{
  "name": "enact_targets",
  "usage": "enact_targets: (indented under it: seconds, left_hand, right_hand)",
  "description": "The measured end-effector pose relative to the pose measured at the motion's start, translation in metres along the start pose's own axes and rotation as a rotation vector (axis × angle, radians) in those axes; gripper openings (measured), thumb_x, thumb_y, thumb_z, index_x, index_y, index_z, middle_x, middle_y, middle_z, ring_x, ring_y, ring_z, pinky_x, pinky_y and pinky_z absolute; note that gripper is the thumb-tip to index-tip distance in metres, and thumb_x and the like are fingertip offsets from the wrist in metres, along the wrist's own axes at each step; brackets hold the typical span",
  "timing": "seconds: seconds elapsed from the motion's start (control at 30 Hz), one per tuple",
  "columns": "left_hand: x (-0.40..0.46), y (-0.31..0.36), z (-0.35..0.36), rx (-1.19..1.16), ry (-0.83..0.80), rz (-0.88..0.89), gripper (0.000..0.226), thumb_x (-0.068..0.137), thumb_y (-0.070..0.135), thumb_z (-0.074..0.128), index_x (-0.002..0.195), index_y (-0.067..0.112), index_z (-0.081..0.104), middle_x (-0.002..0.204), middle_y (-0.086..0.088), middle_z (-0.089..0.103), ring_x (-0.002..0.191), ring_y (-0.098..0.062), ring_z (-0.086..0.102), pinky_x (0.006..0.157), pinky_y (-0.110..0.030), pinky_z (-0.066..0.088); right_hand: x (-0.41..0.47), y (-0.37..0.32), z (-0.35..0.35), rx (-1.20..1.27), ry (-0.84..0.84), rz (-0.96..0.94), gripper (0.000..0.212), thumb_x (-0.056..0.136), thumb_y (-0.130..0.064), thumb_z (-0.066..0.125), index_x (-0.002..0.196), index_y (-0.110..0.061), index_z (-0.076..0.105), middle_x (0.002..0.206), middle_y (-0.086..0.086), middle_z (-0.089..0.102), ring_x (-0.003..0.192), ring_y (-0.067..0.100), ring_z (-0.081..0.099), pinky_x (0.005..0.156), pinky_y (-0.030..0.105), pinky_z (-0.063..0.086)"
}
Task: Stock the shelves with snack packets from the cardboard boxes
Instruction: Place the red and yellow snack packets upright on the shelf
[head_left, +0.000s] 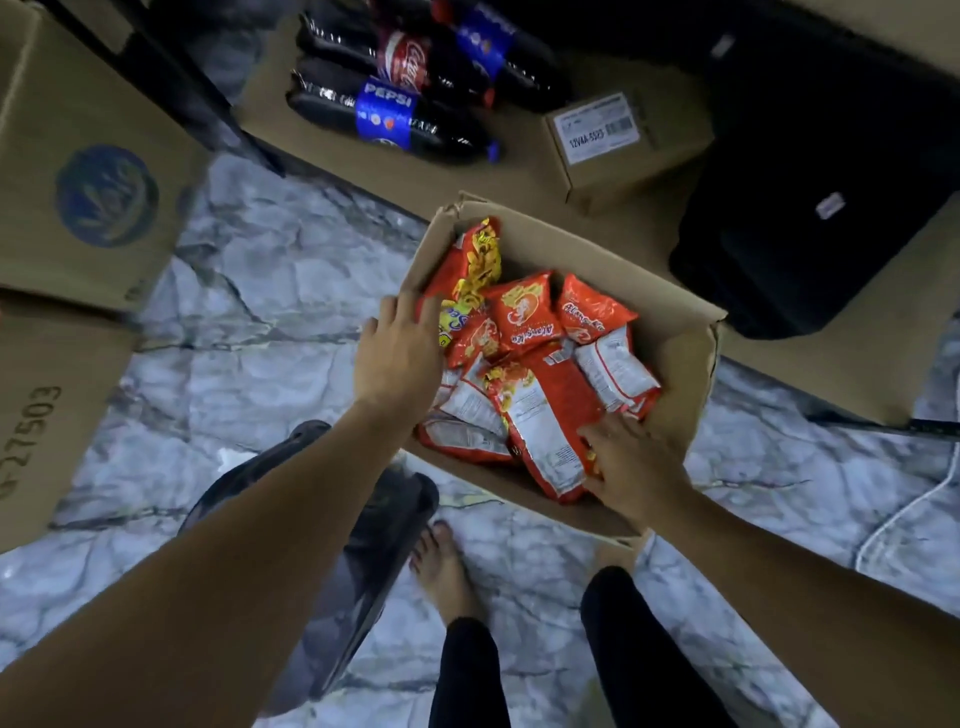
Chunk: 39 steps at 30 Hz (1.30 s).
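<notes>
Snack packets, orange-red with pale backs, lie heaped in an open cardboard box on the marble-patterned floor in front of you. Your left hand reaches over the box's left wall, fingers straight and slightly spread, their tips at the packets by that wall; whether it has hold of any you cannot tell. Your right hand lies on the near end of the heap, fingers bent down over a long packet that shows its printed back, with the thumb toward the box's near wall; a firm grip is not plain.

Beyond the box, dark cola bottles lie on their sides on flattened cardboard, with a small labelled carton just to their right. A black bag sits behind the box's right corner. Two large brown cartons stand at the left edge. Your bare foot rests on the floor near the box's front, beside a dark sandal.
</notes>
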<state>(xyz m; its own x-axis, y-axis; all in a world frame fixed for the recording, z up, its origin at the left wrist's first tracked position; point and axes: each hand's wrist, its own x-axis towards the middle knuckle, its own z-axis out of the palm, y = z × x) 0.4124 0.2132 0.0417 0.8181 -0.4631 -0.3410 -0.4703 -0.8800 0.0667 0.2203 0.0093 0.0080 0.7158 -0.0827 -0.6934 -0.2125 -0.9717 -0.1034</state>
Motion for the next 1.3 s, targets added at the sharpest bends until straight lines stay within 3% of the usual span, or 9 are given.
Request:
enact_targets:
  seconds: [0.27,0.4,0.5,0.6,0.73,0.83,0.97,1.13,1.3]
  left_hand:
    - [-0.004,-0.009,0.025,0.002,-0.023,0.003,0.047,0.093,0.018,0.058,0.137,0.011,0.045,0.134,-0.016,0.045,0.118,-0.039,0.045,0.09,-0.053,0.045]
    - [-0.004,-0.015,0.029,-0.125,-0.01,-0.058,0.06,0.091,0.014,0.061,0.145,0.012,0.038,0.136,-0.015,0.042,0.123,-0.038,0.04,0.087,-0.053,0.048]
    - [-0.001,-0.017,0.033,-0.133,0.014,-0.07,0.055,0.09,0.012,0.062,0.142,0.009,0.044,0.132,-0.016,0.046,0.121,-0.037,0.043,0.085,-0.052,0.049]
    - [0.0,-0.016,0.035,-0.143,0.033,-0.094,0.04,0.093,0.013,0.057,0.132,0.01,0.052,0.127,-0.016,0.051,0.116,-0.038,0.048,0.082,-0.051,0.048]
    - [-0.007,-0.015,0.038,-0.136,0.05,-0.065,0.029,0.096,0.017,0.055,0.125,0.017,0.054,0.12,-0.014,0.053,0.109,-0.037,0.051,0.076,-0.049,0.048]
    - [-0.013,-0.014,0.039,-0.123,0.02,-0.07,0.024,0.098,0.017,0.051,0.122,0.021,0.052,0.112,-0.013,0.057,0.096,-0.041,0.059,0.065,-0.044,0.043]
    - [-0.021,-0.02,0.036,-0.191,-0.006,-0.124,0.023,0.097,0.01,0.05,0.118,0.018,0.054,0.098,-0.017,0.066,0.08,-0.043,0.063,0.059,-0.04,0.041]
    - [-0.026,-0.017,0.017,-0.281,0.047,-0.152,0.031,0.092,0.01,0.054,0.12,0.021,0.059,0.095,-0.014,0.07,0.08,-0.039,0.063,0.06,-0.04,0.046]
    - [-0.029,-0.015,-0.016,-0.45,0.13,-0.225,0.031,0.092,0.017,0.056,0.12,0.027,0.064,0.105,-0.007,0.07,0.089,-0.034,0.064,0.067,-0.037,0.048]
  right_hand:
    - [0.021,0.006,0.033,-0.151,0.004,-0.077,0.082,0.075,-0.045,0.079,0.143,-0.026,0.037,0.141,0.006,0.044,0.129,0.029,0.044,0.102,0.041,0.039]
    - [0.032,0.004,0.051,-0.147,0.027,-0.074,0.11,0.074,-0.041,0.082,0.158,-0.025,0.012,0.159,0.016,0.022,0.142,0.041,0.028,0.112,0.05,0.035]
    - [0.04,0.002,0.06,-0.191,0.003,-0.072,0.116,0.075,-0.043,0.081,0.159,-0.026,0.003,0.163,0.018,0.011,0.146,0.045,0.02,0.115,0.053,0.029]
    - [0.046,0.001,0.061,-0.241,0.046,-0.072,0.103,0.079,-0.035,0.078,0.158,-0.024,0.014,0.16,0.019,0.022,0.142,0.045,0.028,0.111,0.051,0.034]
    - [0.053,0.003,0.051,-0.232,0.125,-0.131,0.074,0.068,-0.023,0.085,0.136,-0.019,0.057,0.141,0.011,0.052,0.127,0.036,0.048,0.101,0.047,0.042]
    - [0.06,0.006,0.037,-0.033,0.182,-0.164,0.047,0.076,-0.02,0.079,0.122,-0.022,0.067,0.129,0.003,0.062,0.119,0.029,0.055,0.096,0.043,0.045]
    - [0.058,0.011,0.01,0.293,0.31,-0.184,0.019,0.083,-0.021,0.07,0.102,-0.023,0.071,0.097,-0.002,0.071,0.091,0.025,0.065,0.067,0.034,0.049]
    - [0.046,0.02,-0.034,0.36,0.408,-0.171,0.03,0.093,-0.033,0.066,0.122,-0.029,0.063,0.107,0.002,0.074,0.089,0.025,0.069,0.069,0.037,0.054]
    - [0.033,0.021,-0.077,0.449,0.447,-0.201,0.045,0.093,-0.028,0.065,0.133,-0.037,0.046,0.103,-0.002,0.073,0.065,0.013,0.062,0.065,0.035,0.054]
